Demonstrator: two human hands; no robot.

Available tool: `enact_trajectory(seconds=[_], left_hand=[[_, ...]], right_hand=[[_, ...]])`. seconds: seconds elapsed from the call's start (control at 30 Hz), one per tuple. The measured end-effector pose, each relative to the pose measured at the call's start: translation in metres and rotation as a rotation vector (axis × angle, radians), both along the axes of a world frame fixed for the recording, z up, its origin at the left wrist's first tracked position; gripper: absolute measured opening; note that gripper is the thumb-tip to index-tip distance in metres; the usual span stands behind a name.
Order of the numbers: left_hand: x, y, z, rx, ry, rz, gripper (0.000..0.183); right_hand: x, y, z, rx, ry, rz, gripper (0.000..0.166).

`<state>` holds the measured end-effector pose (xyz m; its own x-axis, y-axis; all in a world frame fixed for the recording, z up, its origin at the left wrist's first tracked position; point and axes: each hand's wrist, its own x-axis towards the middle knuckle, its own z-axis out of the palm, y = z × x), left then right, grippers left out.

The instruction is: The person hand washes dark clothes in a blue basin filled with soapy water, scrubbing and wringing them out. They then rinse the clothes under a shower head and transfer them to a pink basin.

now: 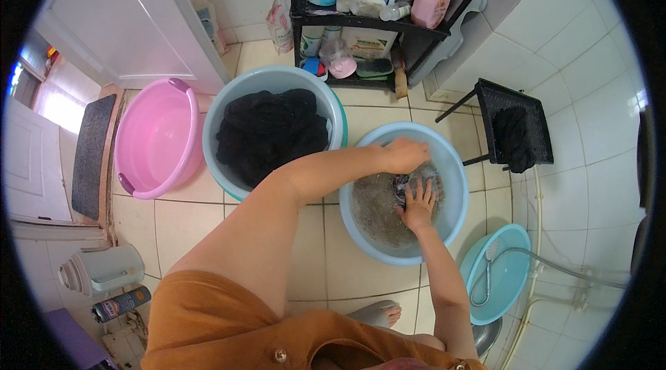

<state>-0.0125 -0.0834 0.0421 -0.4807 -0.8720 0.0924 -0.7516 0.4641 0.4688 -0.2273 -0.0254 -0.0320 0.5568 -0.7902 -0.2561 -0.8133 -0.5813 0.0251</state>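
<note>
Murky, sudsy water half fills a light blue basin [456, 224], where a wet dark patterned cloth [400, 188] lies partly under the surface. My right hand [419, 206] rests flat on this cloth with its fingers spread. Above it, at the basin's far side, my left hand [406, 155] is curled, palm down, close to the cloth; whether fabric is inside its fingers is hidden. To the left, black wet clothing [273, 130] fills a larger grey-blue basin [210, 162], which sits in a green one.
A pink basin [156, 141] stands at the left. Behind are a black shelf [369, 20] with bottles and a wooden-handled brush [399, 73]. At right, a black stand [541, 130] bears dark cloth; a turquoise basin [507, 286] holds a shower head [491, 251]. A thermos jug [104, 268] lies lower left.
</note>
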Motion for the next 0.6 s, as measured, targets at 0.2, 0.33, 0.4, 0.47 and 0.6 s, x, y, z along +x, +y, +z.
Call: enact_trajectory(seconds=[0.2,0.33,0.4,0.47,0.6], left_hand=[[0.018,-0.006,-0.021,-0.094,0.124,0.109,0.026],[0.070,-0.036,-0.019,-0.144,0.001,0.501,0.024],[0.105,-0.042,-0.012,0.165,-0.299,0.672,0.020],[0.143,-0.022,-0.005,0.274,-0.661,0.419,0.021],[0.146,0.006,0.010,0.336,-0.763,0.106,0.027]], right_hand=[[-0.009,0.003,-0.006,-0.018,0.014,0.043,0.079],[-0.008,0.007,-0.008,-0.080,-0.061,0.023,0.086],[-0.007,0.008,-0.007,-0.079,-0.110,0.020,0.087],[-0.006,0.007,-0.005,-0.072,-0.127,0.018,0.087],[-0.004,0.006,-0.002,-0.063,-0.056,0.020,0.087]])
